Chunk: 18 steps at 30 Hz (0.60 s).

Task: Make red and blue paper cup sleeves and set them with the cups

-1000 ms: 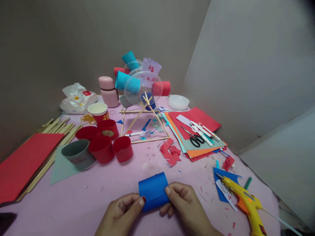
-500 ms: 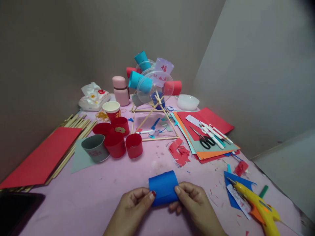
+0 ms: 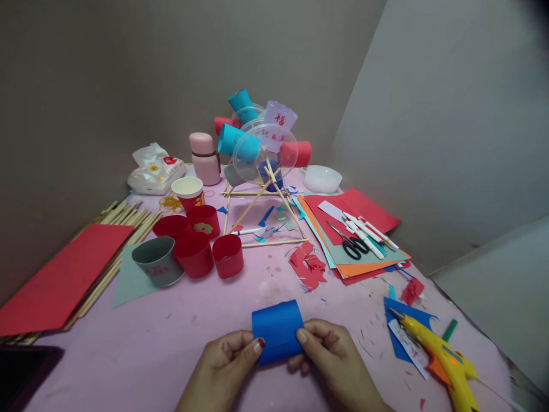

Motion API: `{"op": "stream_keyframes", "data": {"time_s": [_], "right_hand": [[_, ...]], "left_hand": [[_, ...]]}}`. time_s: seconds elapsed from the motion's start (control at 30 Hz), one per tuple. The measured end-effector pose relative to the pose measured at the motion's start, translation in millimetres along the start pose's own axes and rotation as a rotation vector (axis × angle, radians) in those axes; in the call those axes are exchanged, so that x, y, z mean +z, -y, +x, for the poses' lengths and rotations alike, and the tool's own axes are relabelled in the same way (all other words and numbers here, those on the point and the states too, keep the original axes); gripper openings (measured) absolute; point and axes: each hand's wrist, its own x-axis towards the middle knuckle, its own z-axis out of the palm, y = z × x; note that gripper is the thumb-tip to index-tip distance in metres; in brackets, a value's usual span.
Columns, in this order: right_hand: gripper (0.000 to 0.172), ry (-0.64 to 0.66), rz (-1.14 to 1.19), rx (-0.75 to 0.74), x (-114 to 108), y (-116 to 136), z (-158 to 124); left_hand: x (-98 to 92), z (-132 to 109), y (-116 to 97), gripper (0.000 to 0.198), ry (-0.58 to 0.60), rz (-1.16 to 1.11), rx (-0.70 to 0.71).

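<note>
Near the front of the bench point(image 3: 141, 366), left hand point(image 3: 225, 355) and right hand point(image 3: 323, 349) pinch the blue tube point(image 3: 278, 326) by opposite ends, fingers closed; light, even pressure should avoid creasing.

Plain grey walls point(image 3: 128, 68) in dim light, a pink tabletop point(image 3: 257, 289), possibly floor point(image 3: 529, 377) at lower right.

Comprises two hands point(image 3: 226, 357), one held blue tube point(image 3: 278, 331), four standing red tubes point(image 3: 194, 262), one standing grey tube point(image 3: 158, 268), one flask point(image 3: 205, 167), one white bowl point(image 3: 322, 181), one pair of scissors point(image 3: 355, 248), one glue gun point(image 3: 441, 350).
</note>
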Motion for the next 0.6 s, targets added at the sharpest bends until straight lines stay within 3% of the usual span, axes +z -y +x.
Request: {"op": "stream_keyframes", "data": {"time_s": [0.27,0.47,0.6], "right_hand": [[0.044,0.025,-0.077,-0.005,-1.6,1.6,-0.1],[0.041,0.082,-0.172,-0.132,-3.7,-2.4,-1.4],[0.042,0.066,-0.184,-0.166,-1.2,-4.3,-2.9]], "left_hand": [[3.5,-2.0,-5.2,0.037,-0.03,0.069,0.048],[5.9,-5.0,-11.5,0.031,0.005,0.028,0.036],[6.4,-7.4,-11.3,0.03,-0.042,0.043,0.034]]}}
